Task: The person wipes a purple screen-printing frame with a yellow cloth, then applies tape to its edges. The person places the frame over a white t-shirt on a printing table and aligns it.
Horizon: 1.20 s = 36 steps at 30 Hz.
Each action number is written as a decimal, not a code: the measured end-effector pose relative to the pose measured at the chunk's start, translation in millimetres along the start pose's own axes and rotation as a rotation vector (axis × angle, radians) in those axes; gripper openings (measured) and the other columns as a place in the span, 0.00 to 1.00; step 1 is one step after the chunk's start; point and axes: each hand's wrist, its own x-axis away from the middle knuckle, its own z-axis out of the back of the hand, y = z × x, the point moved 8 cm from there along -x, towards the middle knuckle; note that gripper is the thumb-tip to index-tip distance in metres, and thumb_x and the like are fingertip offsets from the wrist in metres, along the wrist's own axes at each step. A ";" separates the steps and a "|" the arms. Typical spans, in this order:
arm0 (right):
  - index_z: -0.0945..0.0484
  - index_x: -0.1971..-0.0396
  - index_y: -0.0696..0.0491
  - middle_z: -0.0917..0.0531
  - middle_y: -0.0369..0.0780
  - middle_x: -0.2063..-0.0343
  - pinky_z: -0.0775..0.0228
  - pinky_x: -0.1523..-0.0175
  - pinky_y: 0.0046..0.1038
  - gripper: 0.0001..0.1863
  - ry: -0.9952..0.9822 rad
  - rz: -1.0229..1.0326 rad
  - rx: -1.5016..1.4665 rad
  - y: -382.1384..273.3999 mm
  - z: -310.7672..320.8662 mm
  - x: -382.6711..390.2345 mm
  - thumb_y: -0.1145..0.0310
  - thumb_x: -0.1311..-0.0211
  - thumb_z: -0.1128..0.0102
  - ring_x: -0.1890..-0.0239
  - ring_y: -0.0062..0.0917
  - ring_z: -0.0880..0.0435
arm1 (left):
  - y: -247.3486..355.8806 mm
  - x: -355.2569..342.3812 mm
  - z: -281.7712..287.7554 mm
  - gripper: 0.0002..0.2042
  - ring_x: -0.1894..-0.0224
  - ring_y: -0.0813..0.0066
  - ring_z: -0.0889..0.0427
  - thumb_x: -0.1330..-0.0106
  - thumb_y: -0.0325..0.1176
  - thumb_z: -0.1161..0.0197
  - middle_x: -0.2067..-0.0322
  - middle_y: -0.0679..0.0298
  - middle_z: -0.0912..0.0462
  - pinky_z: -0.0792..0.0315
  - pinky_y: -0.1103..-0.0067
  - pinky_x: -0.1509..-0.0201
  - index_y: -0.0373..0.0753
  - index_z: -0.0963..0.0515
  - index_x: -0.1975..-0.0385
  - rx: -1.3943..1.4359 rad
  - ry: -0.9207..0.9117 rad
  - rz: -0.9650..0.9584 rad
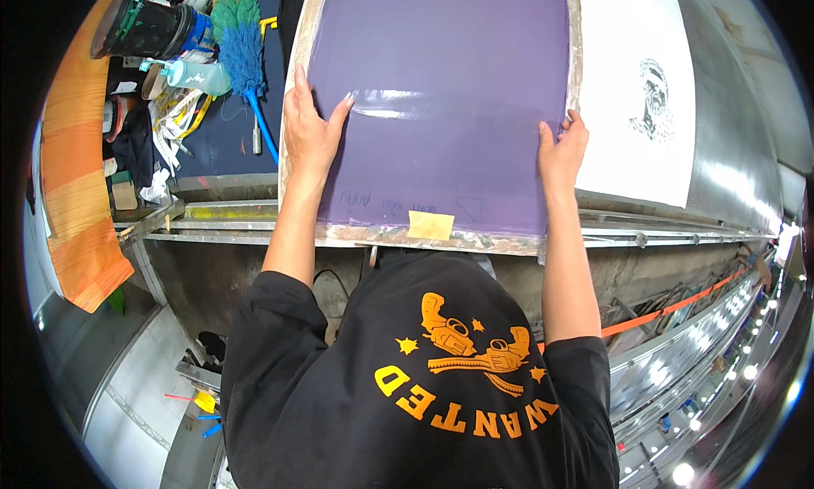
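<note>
Properly, level support from both sides suits the screen [441,154], left of the printed sheet [632,154], with the left hand [310,143] spread over one edge and the right hand [563,156] pinching the other.

Just right of my left hand [312,141], glare streaks the purple screen [441,167]; well right of my right hand [562,154], lamps [683,475] flare and straight lines bow toward black.
</note>
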 end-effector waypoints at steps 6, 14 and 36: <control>0.30 0.34 0.55 0.32 0.50 0.31 0.52 0.23 0.49 0.30 -0.293 0.701 0.210 -129.0 -67.2 89.0 0.61 0.34 0.42 0.27 0.41 0.37 | 116.5 54.2 -42.6 0.28 0.34 0.50 0.27 0.30 0.42 0.37 0.38 0.46 0.25 0.36 0.61 0.29 0.31 0.30 0.35 0.193 -0.370 -0.474; 0.39 0.26 0.50 0.41 0.41 0.24 0.63 0.21 0.49 0.33 -0.299 0.502 0.498 -47.4 -50.9 65.0 0.48 0.23 0.56 0.21 0.33 0.46 | 37.4 43.5 -48.3 0.34 0.22 0.59 0.45 0.24 0.59 0.56 0.26 0.59 0.38 0.59 0.58 0.20 0.43 0.38 0.26 -0.271 -0.528 -0.355; 0.36 0.29 0.56 0.36 0.57 0.30 0.55 0.24 0.55 0.33 -0.039 0.080 0.517 50.3 22.8 83.5 0.50 0.24 0.53 0.26 0.48 0.39 | 67.4 -17.5 66.7 0.20 0.49 0.62 0.16 0.26 0.46 0.41 0.52 0.54 0.16 0.26 0.63 0.40 0.38 0.17 0.46 0.508 -0.632 0.037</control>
